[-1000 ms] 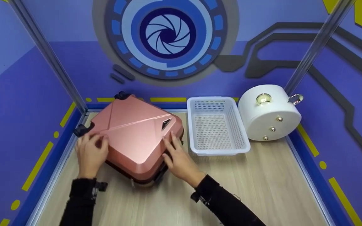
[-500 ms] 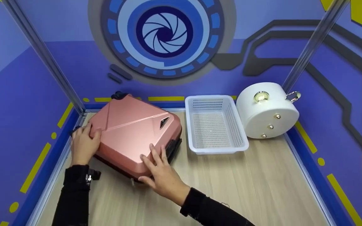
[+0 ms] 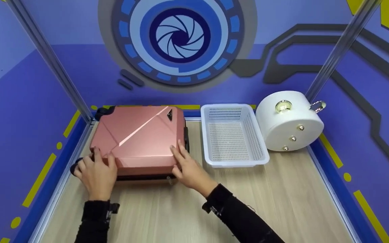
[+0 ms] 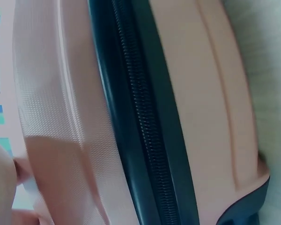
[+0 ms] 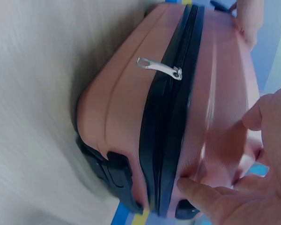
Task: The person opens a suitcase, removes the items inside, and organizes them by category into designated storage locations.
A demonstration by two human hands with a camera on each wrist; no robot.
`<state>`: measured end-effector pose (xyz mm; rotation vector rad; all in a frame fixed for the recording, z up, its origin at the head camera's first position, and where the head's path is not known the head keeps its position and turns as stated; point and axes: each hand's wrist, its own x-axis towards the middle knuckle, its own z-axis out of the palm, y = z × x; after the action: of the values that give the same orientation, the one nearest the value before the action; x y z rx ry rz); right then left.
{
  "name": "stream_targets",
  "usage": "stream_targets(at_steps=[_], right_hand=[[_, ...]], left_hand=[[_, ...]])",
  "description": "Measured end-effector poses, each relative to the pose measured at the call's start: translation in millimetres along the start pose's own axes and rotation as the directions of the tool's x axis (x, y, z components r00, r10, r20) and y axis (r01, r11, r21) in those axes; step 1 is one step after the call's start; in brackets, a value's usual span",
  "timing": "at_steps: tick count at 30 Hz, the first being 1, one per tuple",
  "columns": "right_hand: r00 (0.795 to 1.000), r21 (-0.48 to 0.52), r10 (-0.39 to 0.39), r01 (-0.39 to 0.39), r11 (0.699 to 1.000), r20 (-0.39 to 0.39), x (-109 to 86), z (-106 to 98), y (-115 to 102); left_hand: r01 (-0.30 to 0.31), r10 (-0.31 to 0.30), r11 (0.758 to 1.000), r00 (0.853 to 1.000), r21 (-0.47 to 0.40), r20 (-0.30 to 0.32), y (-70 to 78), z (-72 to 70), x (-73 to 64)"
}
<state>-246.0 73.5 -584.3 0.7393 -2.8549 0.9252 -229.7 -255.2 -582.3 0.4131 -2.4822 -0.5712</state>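
A rose-pink hard-shell suitcase (image 3: 144,135) lies flat at the left of the table, its long side roughly parallel to the back wall. My left hand (image 3: 98,177) holds its near left corner beside a black wheel (image 3: 75,166), fingers bent over the edge. At the near right corner, my right hand (image 3: 193,171) rests its extended fingers on the top edge and side. In the right wrist view, a silver zip pull (image 5: 157,68) sticks out from the black zip seam, and a black side handle (image 5: 114,173) shows. The left wrist view shows the zip (image 4: 143,108) closely.
Right of the suitcase stands a white perforated plastic basket (image 3: 235,163). A white round case (image 3: 290,131) with gold studs and a ring handle leans in the back right corner. Blue printed walls (image 3: 79,74) enclose the wood-grain table (image 3: 248,206) at the back and sides.
The suitcase has turned from a diagonal position to nearly square with the back wall. My left hand has come nearer with its corner; my right hand moved toward me, then back up along the edge.
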Motion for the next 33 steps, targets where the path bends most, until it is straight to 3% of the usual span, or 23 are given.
stream_targets(at_steps=[8,11,13,15,17,19,21,23,26,28,30,33], right_hand=[[0.996,0.063,0.014,-0.008,0.998,-0.093,9.3,-6.9,22.5],[0.994,0.061,0.001,0.006,0.998,-0.111,11.3,-8.0,26.2],[0.993,0.049,-0.012,0.018,0.999,-0.114,11.1,-8.5,25.9],[0.993,0.028,-0.027,0.031,0.999,-0.115,9.7,-8.5,23.5],[0.992,0.004,-0.052,0.053,0.999,-0.112,8.3,-8.3,19.3],[0.991,-0.025,-0.082,0.079,0.997,-0.110,8.4,-8.3,14.4],[0.987,-0.055,-0.109,0.104,0.993,-0.114,9.6,-8.3,9.8],[0.985,-0.072,-0.126,0.118,0.990,-0.116,11.2,-7.8,7.3],[0.986,-0.078,-0.124,0.115,0.990,-0.115,12.1,-6.8,7.1],[0.986,-0.073,-0.121,0.113,0.991,-0.118,11.9,-5.5,8.7],[0.984,-0.072,-0.124,0.115,0.991,-0.130,11.8,-4.5,10.3],[0.980,-0.080,-0.139,0.129,0.988,-0.140,12.6,-2.7,11.6]], left_hand=[[-0.014,0.017,0.998,0.998,0.056,-0.055,15.5,-0.5,-38.3],[-0.024,0.027,0.999,0.997,0.042,-0.070,17.4,0.3,-47.9],[-0.059,0.061,0.998,0.992,0.022,-0.114,18.7,3.5,-55.9],[-0.126,0.121,0.992,0.975,-0.011,-0.184,21.9,10.4,-68.2],[-0.227,0.212,0.973,0.945,-0.036,-0.250,28.0,20.7,-84.4],[-0.328,0.302,0.943,0.914,-0.056,-0.270,36.4,33.7,-101.7],[-0.388,0.361,0.917,0.906,-0.089,-0.222,46.7,47.2,-115.9],[-0.392,0.378,0.911,0.918,-0.126,-0.120,58.0,59.9,-125.3],[-0.321,0.336,0.929,0.940,-0.185,0.056,75.4,76.9,-130.1],[-0.265,0.300,0.940,0.941,-0.214,0.154,86.5,86.5,-129.4],[-0.228,0.277,0.947,0.936,-0.226,0.215,96.4,96.4,-127.6],[-0.201,0.247,0.960,0.934,-0.194,0.258,108.6,109.3,-125.9]])
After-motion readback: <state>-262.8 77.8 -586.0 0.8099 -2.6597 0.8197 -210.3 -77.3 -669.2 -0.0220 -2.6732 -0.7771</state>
